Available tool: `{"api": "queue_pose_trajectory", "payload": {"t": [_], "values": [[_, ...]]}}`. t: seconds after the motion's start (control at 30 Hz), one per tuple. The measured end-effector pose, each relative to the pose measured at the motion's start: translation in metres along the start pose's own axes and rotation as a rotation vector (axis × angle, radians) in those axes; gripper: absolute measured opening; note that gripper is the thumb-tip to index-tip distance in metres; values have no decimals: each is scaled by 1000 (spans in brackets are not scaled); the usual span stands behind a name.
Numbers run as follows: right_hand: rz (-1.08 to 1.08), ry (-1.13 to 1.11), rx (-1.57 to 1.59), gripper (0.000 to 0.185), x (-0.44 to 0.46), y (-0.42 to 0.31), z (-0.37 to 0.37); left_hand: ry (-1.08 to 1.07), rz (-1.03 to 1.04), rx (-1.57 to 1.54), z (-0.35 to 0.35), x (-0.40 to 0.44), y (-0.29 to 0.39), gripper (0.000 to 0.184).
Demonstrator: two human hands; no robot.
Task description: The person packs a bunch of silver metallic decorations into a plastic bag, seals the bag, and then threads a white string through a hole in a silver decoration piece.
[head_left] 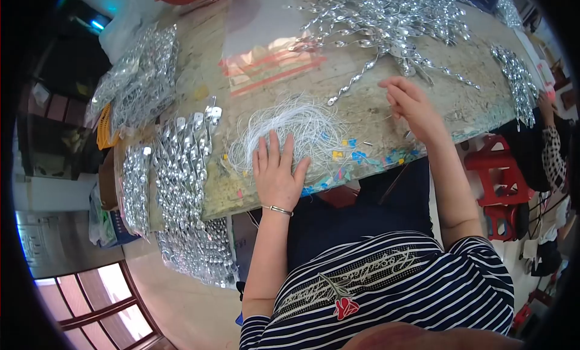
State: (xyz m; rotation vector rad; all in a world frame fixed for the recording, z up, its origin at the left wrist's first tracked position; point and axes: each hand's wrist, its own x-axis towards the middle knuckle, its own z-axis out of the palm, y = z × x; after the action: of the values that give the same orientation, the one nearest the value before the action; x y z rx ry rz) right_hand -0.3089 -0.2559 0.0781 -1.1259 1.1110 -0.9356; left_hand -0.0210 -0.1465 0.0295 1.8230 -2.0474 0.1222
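Observation:
My left hand [278, 175] lies flat with its fingers spread on the near left part of a tangled pile of thin clear strands [296, 129] and holds nothing. My right hand [406, 102] is over the table to the right of the pile, fingers curled together; what they hold, if anything, is too small to make out. Beyond it spreads a big heap of silver twisted strips [393, 23], one strip [356, 78] reaching toward the strands. Small blue and yellow bits [347, 150] lie between my hands near the table edge.
Silver strips [184, 162] hang over the table's left edge beside bagged ones [142, 78]. A clear plastic bag with red stripes [269, 48] lies at the back. More strips [516, 78] are at the right. Red stools [498, 175] and another person's checked sleeve [553, 156] are farther right.

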Motion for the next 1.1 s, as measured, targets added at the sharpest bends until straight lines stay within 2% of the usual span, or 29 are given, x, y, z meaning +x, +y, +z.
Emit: {"api": "queue_pose_trajectory", "payload": {"t": [0.2,0.23,0.43,0.53,0.63,0.7,0.77,0.87,0.97,1.1], "values": [[-441,9,-1012,40,46,8,16,8,8,3,0,0,0,54],[-595,58,-1086,37,54,19,16,8,10,1,0,0,0,54],[-422,-126,-1239,20,85,0,17,21,10,-4,0,0,0,54],[-633,-90,-1197,15,93,-20,22,19,8,-4,-1,0,0,54],[-557,-5,-1150,14,91,-66,35,15,5,-12,-1,-1,0,54],[-637,121,-1048,15,98,-92,32,17,7,-27,-1,-1,-1,54],[-730,173,-781,15,96,-124,29,35,1,-51,-2,-1,-1,54],[-788,251,-620,19,90,-161,15,74,9,-86,-4,-1,-1,54],[-544,205,-215,22,63,-175,18,147,27,-98,-9,-1,0,51],[-502,-41,80,13,10,-155,37,364,41,-182,-20,-3,2,41]]}}
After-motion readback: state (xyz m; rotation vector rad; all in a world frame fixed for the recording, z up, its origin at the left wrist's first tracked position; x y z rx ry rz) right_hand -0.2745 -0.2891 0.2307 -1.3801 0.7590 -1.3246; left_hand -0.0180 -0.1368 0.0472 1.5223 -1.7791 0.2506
